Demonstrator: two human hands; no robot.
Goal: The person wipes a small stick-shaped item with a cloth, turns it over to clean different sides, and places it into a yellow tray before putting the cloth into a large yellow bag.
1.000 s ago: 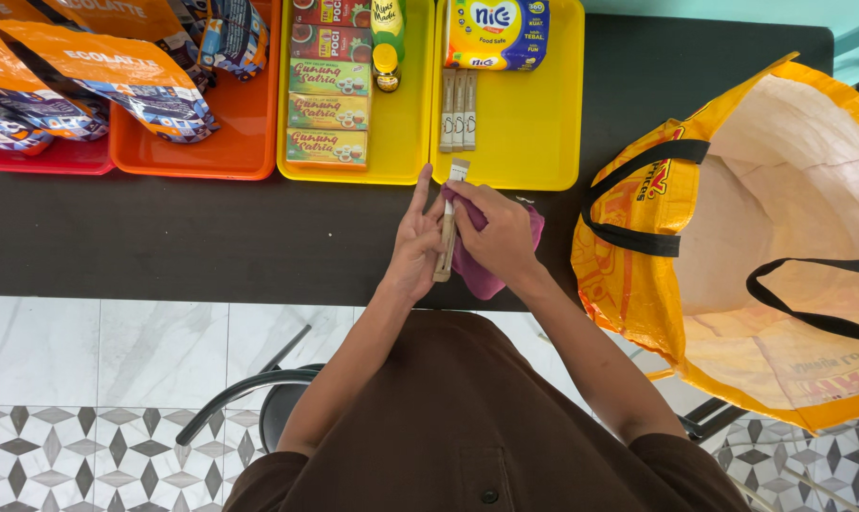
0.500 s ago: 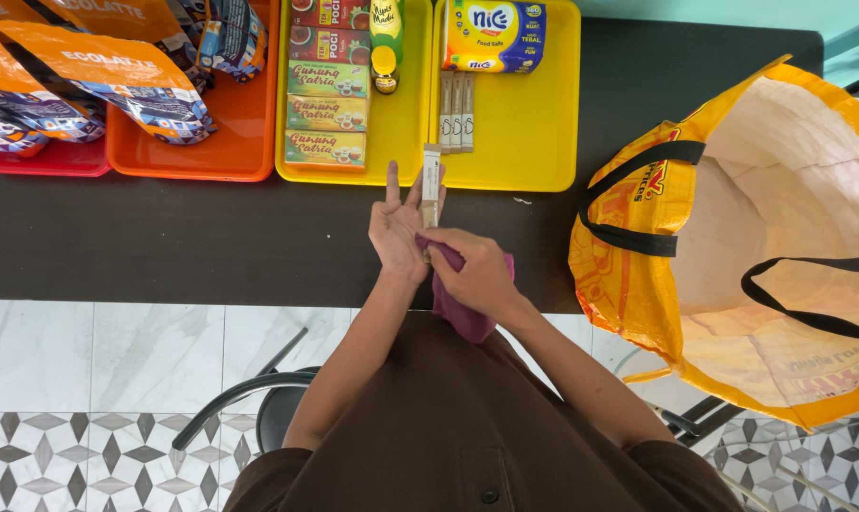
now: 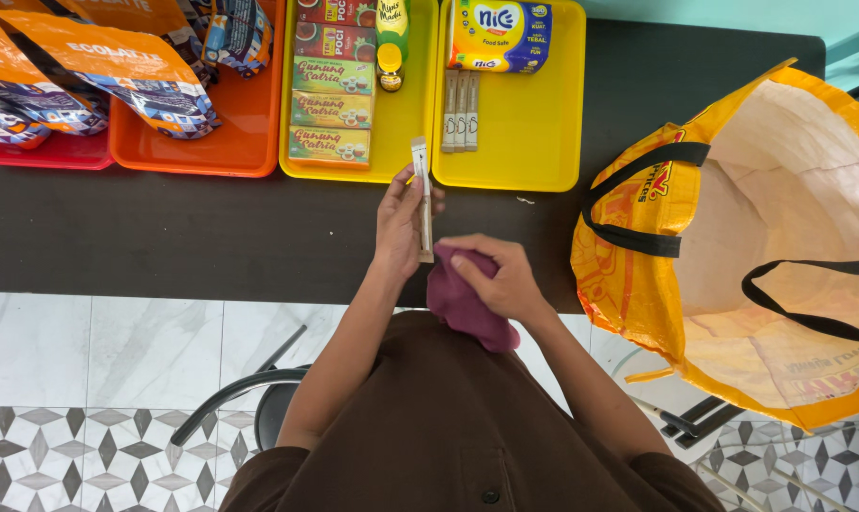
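Gripping sachet stick (image 3: 423, 199), left hand (image 3: 398, 223) unmoved; right hand (image 3: 496, 275) now clutches cloth (image 3: 463, 303) lower.

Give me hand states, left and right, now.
Left hand: closed on a slim sachet stick.
Right hand: closed on a maroon cloth.

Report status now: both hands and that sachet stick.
Left hand grips slim sachet stick, upright. Right hand presses maroon cloth at its lower end. Nothing between them.
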